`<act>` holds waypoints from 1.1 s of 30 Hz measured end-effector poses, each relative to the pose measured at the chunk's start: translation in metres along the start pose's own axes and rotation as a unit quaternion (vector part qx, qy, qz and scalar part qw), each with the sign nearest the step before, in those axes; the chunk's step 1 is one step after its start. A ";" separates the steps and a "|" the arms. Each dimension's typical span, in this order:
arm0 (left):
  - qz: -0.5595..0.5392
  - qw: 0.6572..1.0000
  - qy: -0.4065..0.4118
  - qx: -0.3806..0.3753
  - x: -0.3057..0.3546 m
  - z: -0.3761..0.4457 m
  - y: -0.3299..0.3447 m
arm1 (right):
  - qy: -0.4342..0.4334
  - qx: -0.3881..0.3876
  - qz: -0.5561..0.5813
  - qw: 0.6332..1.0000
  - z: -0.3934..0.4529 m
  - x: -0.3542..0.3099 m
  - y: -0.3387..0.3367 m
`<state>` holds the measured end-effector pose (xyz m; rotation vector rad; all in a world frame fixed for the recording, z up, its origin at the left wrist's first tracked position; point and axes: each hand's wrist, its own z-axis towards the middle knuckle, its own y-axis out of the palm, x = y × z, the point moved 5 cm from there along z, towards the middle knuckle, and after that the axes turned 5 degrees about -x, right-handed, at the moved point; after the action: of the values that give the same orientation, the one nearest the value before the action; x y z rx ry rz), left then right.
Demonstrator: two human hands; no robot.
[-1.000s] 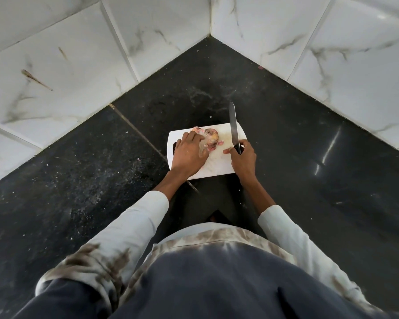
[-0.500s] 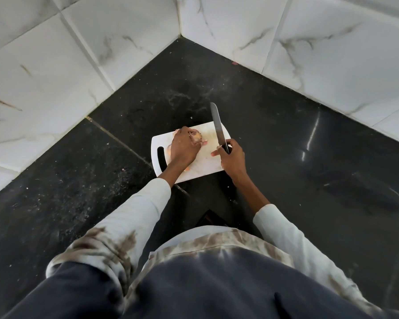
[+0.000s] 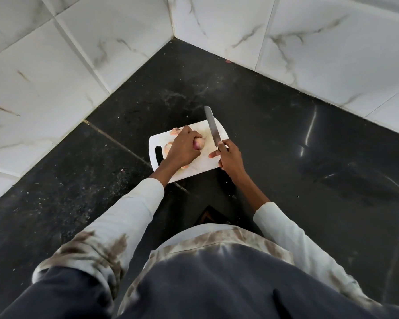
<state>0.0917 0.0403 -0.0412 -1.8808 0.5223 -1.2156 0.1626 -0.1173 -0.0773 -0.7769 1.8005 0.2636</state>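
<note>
The fingers of the left hand curl down over a pinkish onion and hold it against the white cutting board. Only the onion's right side shows past the knuckles, and the rest is hidden under the palm. The onion sits near the middle of the board, slightly toward its far edge.

The right hand grips the handle of a knife, with its fingers wrapped round the handle so that almost none of it shows. One finger sticks out to the left, over the board's near right part. The blade points away from the person toward the corner of the walls. It runs over the right side of the board, and its rounded tip reaches past the far edge. The blade is just beside the onion on its right and does not touch it. I cannot tell whether the edge rests on the board or is lifted off it.

Thin peel scraps lie on the board at its far left, and more show beside and under the left wrist. The board's slot handle is at its left end. The board lies on a black stone desk speckled with crumbs, set into a corner of white marbled tiled walls. Both arms are in pale sleeves with brown stains.
</note>
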 end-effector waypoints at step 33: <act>-0.201 0.971 -0.039 0.121 -0.012 -0.010 0.018 | -0.037 -0.066 -0.109 0.991 -0.021 0.006 0.017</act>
<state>0.0784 0.0341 -0.0608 -1.8635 -0.0594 -1.3847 0.1353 -0.1176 -0.0783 -1.0364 1.6256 0.2649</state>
